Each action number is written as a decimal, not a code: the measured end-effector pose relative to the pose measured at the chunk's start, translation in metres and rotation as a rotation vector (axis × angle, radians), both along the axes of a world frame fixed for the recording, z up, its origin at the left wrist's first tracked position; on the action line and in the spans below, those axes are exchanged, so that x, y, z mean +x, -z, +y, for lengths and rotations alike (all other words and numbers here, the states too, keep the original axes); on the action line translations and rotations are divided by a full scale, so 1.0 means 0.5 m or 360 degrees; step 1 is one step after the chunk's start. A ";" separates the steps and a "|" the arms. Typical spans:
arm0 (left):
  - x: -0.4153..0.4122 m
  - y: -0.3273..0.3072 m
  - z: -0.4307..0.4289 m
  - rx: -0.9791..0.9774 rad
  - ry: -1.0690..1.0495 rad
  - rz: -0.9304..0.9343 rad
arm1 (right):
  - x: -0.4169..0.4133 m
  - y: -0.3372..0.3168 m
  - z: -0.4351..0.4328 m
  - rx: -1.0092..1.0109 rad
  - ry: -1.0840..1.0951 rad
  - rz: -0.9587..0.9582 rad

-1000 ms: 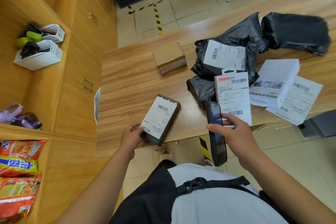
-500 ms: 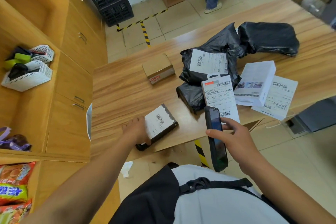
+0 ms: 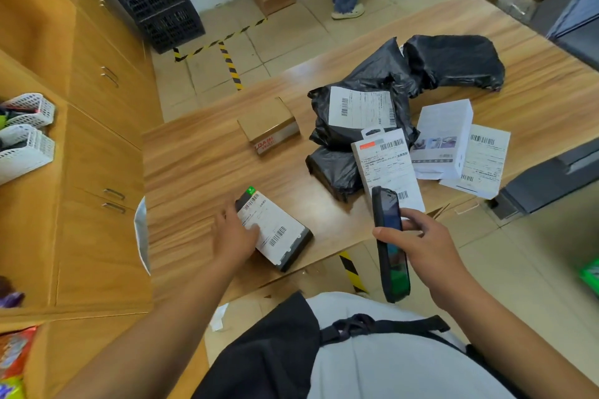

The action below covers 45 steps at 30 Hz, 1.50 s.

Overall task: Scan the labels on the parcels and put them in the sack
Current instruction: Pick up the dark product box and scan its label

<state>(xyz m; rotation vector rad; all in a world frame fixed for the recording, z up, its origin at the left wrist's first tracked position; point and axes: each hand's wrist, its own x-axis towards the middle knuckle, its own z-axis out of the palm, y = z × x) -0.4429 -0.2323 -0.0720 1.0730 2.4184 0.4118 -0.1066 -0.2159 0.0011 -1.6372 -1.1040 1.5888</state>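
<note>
Left hand (image 3: pixel 235 236) pressed flat over the near end of a dark labelled box (image 3: pixel 275 232), thumb across the white label, fingers curled round the far edge: a loose clasp, not a lift. Box now flat on the wooden table (image 3: pixel 194 155), near its front edge, label up; a second ago raised off the surface and tilted toward the camera, half a second ago just landing. Turned a little since then as well, with the barcode end now pointing toward the body.

Right hand (image 3: pixel 424 243) closed around a handheld scanner (image 3: pixel 389 246), screen facing left, thumb on its side; held in much the same place in all three pictures, just beside the box and above the table edge.

Further out, the unscanned pile, untouched: a white hang-tab box (image 3: pixel 387 165) leaning on black poly bags (image 3: pixel 366 100), one with a large label, another black bag (image 3: pixel 453 61) behind, a white carton (image 3: pixel 444 139) over a flat labelled parcel (image 3: pixel 483 162), a small brown carton (image 3: pixel 269 126) apart on the left.

No sack clearly in view; only a pale curved edge (image 3: pixel 141 233) past the table's left end, perhaps its rim, impossible to say.

Probable meaning: box set down to steady it, either for scanning or after it. Nearly the whole pile left to do.
</note>
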 end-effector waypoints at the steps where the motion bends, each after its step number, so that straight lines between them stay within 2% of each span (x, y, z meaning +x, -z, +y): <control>1: 0.011 0.010 -0.016 0.0042 -0.0176 -0.0179 | -0.012 0.001 -0.003 -0.0015 0.0002 -0.0003; 3: 0.024 0.031 -0.041 0.0076 -0.0277 -0.0400 | -0.040 -0.002 -0.012 -0.0047 0.0001 0.0007; 10: -0.038 0.044 0.004 0.0279 -0.0018 -0.0996 | -0.121 -0.027 -0.037 -0.0060 -0.0036 -0.0187; 16: -0.087 0.061 0.025 0.0336 -0.0001 -0.1457 | -0.161 -0.089 -0.028 -0.0123 -0.0322 -0.0474; 23: -0.130 0.084 0.050 0.0199 0.0229 -0.1446 | -0.224 -0.178 0.018 -0.0357 -0.0958 -0.0976; 28: -0.141 0.082 0.063 0.0110 0.0428 -0.1423 | -0.265 -0.198 0.029 -0.0538 -0.1220 -0.1115; 37: -0.157 0.076 0.066 0.0102 0.0635 -0.1449 | -0.328 -0.180 -0.013 -0.0744 -0.1168 -0.1181; 45: -0.175 0.056 0.072 0.0018 0.0779 -0.1422 | -0.348 -0.186 -0.053 -0.0747 -0.1057 -0.1266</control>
